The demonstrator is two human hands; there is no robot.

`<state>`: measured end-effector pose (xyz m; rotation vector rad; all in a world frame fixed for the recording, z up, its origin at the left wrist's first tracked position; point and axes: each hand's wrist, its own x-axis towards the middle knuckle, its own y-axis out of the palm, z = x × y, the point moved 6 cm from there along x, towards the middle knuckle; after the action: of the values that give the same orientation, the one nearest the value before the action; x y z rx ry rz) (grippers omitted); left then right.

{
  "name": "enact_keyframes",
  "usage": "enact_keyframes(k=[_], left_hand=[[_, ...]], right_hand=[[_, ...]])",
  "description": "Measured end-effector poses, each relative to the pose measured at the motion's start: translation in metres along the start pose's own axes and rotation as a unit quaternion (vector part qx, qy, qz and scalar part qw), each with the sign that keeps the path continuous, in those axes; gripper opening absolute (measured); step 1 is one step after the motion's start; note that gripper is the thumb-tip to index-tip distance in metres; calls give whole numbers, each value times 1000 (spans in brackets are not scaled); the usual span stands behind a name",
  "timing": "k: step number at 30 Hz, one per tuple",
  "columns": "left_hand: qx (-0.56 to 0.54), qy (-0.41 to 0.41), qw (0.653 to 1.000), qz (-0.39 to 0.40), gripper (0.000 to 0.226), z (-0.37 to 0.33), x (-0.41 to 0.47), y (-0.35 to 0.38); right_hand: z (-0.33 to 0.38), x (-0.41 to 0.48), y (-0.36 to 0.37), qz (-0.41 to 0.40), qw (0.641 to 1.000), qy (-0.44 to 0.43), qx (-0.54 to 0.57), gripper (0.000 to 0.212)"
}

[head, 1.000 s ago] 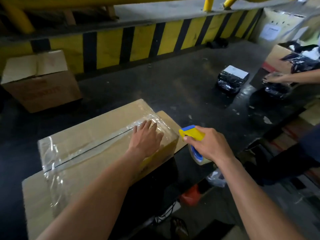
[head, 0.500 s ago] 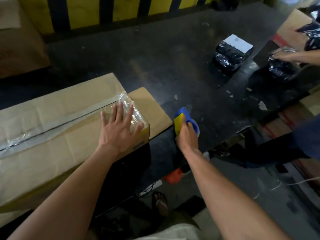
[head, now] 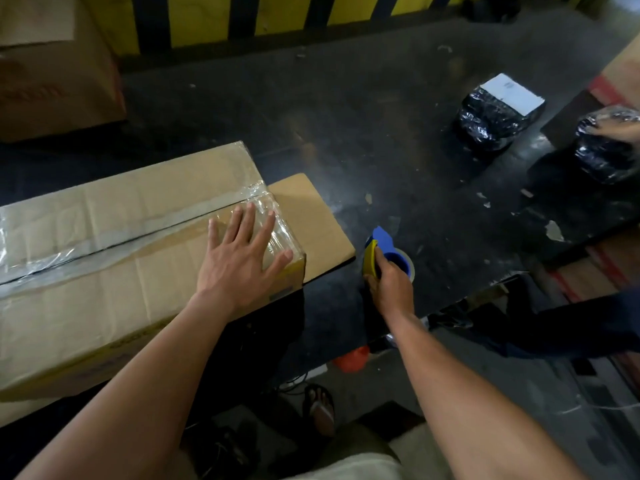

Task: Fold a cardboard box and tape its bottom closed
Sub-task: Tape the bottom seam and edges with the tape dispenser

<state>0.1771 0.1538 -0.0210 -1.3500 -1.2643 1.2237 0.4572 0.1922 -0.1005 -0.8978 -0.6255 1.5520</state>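
**Taped box on the near left of a dark table, dispenser at the front edge**

Surface: the table (head: 346, 133) is black, scuffed and glossy in patches. Pale scraps (head: 554, 231) are stuck to it towards the right. Behind it runs a barrier striped yellow and black (head: 277, 12).

The cardboard box (head: 104, 289) lies on the near-left part of the table with its closed flaps facing up. Clear tape (head: 104, 242) runs along the centre seam and wrinkles over the right end. A flat cardboard flap (head: 311, 216) sticks out from under that end and lies on the table.

Left grip (head: 242, 268): fingers spread and straight, palm pressed flat on the box top at the taped right end.

Right grip (head: 393, 289): fingers curled round a yellow and blue tape dispenser (head: 384, 249), low at the front edge of the table, just right of the flap. Cannot tell whether the roll touches the table.

Room: a second cardboard box (head: 52, 81) sits at the far left, apart from the first. A black-wrapped parcel (head: 495, 116) with a white label sits at the far right. Beyond it, another person's hand (head: 620, 128) rests on a second black parcel (head: 606, 157). Below the table edge is grey floor, with an orange-red object (head: 353, 358) and a sandalled foot (head: 320, 407).
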Motion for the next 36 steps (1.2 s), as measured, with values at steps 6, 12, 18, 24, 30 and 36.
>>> enact_keyframes(k=[6,12,18,24,30,36], left_hand=[[4,-6,1000,10,81,-1,-2,-2],[-12,-7,1000,-2,82,-3,-4,-5],[-104,-28,994,-36,65,4,-9,-22],[-172,-108,975,-91,57,54,-35,-53],[-159,-222,950,-151,54,150,-86,-67],[-100,-382,907,-146,78,236,-157,-62]], right_hand=[[-2,13,7,7,1000,-14,-13,65],[3,19,-2,-8,998,-39,-58,53],[71,19,-35,-63,992,-99,-37,45],[180,11,-26,-20,984,-177,-19,49],[241,12,9,44,981,-189,-12,31],[248,27,37,74,993,-93,-14,79]])
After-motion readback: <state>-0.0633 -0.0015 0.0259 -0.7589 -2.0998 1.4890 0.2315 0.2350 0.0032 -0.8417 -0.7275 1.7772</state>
